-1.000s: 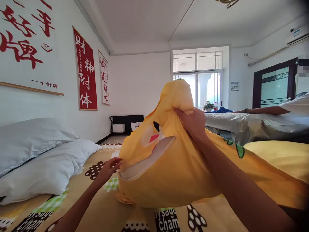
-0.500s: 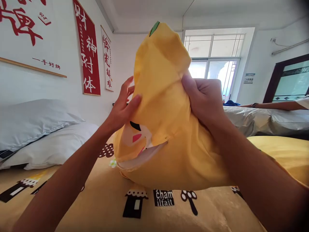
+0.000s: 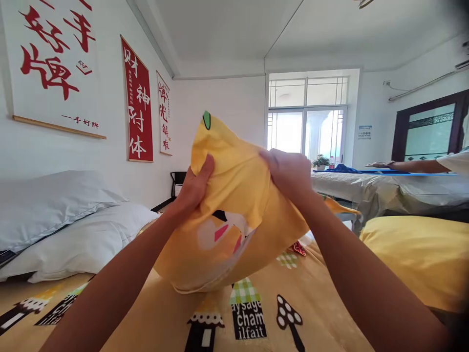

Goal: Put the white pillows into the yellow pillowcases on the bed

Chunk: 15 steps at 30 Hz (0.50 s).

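Observation:
A yellow pillowcase with a printed cartoon figure is held up in front of me above the bed. A green patch marks its upper corner, and a slit with a whitish inner side shows low on its front. My left hand grips its left edge, thumb on the front face and the other fingers hidden behind. Closed into a fist, my right hand pinches its upper right edge. Creases run across the cloth between both hands. Its lower part looks bulky, but what is inside is hidden.
A patterned tan bedspread lies beneath. White pillows are stacked at left and a yellow pillow lies at right. Beyond stands a covered table, where another person's arm reaches in. A dark chair stands by the wall.
The pillowcase's top has dropped and tilted to the left, and both hands have come lower with it. My view has tipped up, showing more ceiling. The other person's forearm has shifted slightly.

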Motion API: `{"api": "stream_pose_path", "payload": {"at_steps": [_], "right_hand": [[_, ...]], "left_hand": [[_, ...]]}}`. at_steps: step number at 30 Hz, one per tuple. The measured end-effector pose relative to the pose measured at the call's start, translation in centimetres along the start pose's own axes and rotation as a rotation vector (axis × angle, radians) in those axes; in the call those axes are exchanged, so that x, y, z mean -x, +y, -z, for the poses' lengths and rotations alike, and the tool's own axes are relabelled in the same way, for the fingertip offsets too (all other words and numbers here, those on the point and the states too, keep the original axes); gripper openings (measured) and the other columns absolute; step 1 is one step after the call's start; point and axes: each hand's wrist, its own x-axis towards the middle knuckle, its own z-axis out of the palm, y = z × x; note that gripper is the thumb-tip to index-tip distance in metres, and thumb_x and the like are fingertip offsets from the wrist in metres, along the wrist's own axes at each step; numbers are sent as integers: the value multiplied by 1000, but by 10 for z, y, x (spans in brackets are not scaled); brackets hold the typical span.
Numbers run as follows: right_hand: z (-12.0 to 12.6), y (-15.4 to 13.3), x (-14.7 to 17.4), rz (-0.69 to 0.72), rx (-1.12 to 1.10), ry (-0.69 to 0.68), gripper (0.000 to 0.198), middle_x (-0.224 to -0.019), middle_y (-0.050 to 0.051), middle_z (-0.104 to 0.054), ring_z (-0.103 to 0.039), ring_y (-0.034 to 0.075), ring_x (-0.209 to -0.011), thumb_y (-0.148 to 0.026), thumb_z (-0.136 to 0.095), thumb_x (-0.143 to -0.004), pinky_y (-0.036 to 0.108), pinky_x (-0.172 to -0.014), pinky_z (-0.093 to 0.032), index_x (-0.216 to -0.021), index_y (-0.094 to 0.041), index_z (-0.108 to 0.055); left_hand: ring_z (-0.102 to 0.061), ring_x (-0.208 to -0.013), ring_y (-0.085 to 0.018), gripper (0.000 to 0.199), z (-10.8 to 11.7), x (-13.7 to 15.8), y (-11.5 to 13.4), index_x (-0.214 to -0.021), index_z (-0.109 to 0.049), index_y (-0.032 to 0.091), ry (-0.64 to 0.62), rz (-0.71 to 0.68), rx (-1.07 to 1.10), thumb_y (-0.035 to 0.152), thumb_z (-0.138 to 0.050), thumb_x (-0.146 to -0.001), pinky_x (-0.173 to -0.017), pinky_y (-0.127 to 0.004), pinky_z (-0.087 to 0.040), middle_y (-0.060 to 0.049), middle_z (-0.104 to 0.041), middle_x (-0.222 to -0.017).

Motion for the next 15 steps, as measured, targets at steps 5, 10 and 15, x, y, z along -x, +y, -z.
{"api": "stream_pose_path", "payload": {"at_steps": [5,10,15], "right_hand": [[-31,42,24,128,-258,-313,45,-79,4,-64,-55,18,-75,-49,-28,-94,31,-71,-36,-78,-22,-61],[-28,66,55,39,-460,-464,53,-126,7,-59,-58,27,-106,-62,-41,-86,41,-87,-41,-125,-28,-52],[-3,22,89,94,-416,-370,55,-85,5,-68,-61,23,-76,-71,-55,-73,32,-65,-41,-99,-23,-59]], "left_hand": [[-67,-76,-21,52,23,-13,-25,-88,-64,13,81,73,-11,63,-62,-74,-59,-26,-54,-5,-66,-74],[-59,-61,-15,33,50,-35,-43,-71,-57,18,218,-77,43,50,-64,-73,-50,-22,-46,2,-56,-62],[-58,-69,-18,32,50,-45,-42,-59,-46,20,364,-160,-87,42,-57,-80,-64,-30,-48,1,-48,-59]]}}
